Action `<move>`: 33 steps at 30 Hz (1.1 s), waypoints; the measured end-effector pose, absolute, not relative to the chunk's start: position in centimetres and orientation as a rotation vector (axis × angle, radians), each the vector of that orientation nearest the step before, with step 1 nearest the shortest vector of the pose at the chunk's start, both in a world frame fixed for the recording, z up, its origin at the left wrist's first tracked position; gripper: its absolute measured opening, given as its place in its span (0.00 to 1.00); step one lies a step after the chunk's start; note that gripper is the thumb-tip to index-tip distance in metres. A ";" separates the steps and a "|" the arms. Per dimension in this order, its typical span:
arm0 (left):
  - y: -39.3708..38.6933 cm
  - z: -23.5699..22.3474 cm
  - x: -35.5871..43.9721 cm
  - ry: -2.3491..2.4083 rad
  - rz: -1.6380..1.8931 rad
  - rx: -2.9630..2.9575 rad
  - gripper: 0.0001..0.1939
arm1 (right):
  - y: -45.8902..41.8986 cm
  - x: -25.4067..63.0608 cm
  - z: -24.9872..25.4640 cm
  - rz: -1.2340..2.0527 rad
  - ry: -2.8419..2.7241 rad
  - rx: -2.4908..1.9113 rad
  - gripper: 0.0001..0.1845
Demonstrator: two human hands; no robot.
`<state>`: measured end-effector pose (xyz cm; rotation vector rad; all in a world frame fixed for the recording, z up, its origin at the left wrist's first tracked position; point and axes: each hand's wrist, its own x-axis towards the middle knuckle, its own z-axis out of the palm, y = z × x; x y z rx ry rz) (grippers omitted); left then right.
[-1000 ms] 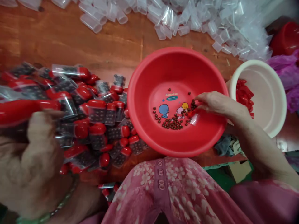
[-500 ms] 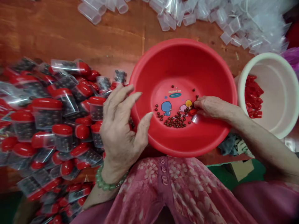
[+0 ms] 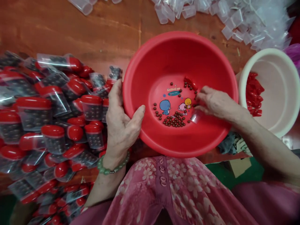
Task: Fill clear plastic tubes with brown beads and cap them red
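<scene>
A round red plastic basin sits in front of me, with a cartoon print on its floor. My left hand grips its near-left rim, thumb inside. Small brown beads lie scattered on the print, mostly in a loose cluster. My right hand reaches into the basin and appears to pinch a small clear plastic tube under its fingers. A few red pieces lie just above those fingers, close to several beads.
Left of the basin lies a heap of bagged, red-capped tubes of dark beads on a wooden table. Empty clear tubes lie at the back. A white basin holding red caps stands to the right.
My left hand has moved from the bagged tubes to the basin rim. The basin now sits slightly further left and up in view, and red pieces lie higher on its floor.
</scene>
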<state>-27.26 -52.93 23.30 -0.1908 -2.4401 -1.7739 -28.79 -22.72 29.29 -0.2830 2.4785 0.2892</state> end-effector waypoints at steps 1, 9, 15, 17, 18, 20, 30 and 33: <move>-52.9 23.1 -27.2 -2.417 -1.782 -0.195 0.38 | -23.1 -28.4 29.0 0.315 2.372 -0.283 0.20; -52.1 23.0 -25.5 -2.291 -1.747 -0.147 0.38 | -24.6 -26.8 27.9 0.259 2.227 -0.290 0.22; -52.0 23.6 -23.0 -2.190 -1.705 -0.161 0.38 | -24.8 -23.6 27.8 -0.133 2.431 -0.454 0.08; -52.0 24.0 -22.8 -2.195 -1.689 -0.179 0.38 | -24.9 -22.2 27.4 -0.276 2.482 -0.513 0.07; -52.0 24.2 -22.9 -2.198 -1.694 -0.201 0.37 | -25.0 -21.7 27.3 -0.319 2.484 -0.530 0.07; -52.0 24.5 -23.3 -2.204 -1.720 -0.242 0.37 | -25.0 -20.9 27.3 -0.370 2.469 -0.524 0.06; -51.5 24.5 -24.6 -2.174 -1.779 -0.201 0.44 | -24.1 -22.9 30.7 0.542 2.515 -0.583 0.16; -51.2 25.3 -24.4 -2.217 -1.720 -0.184 0.42 | -24.1 -23.1 30.0 0.582 2.400 -0.625 0.21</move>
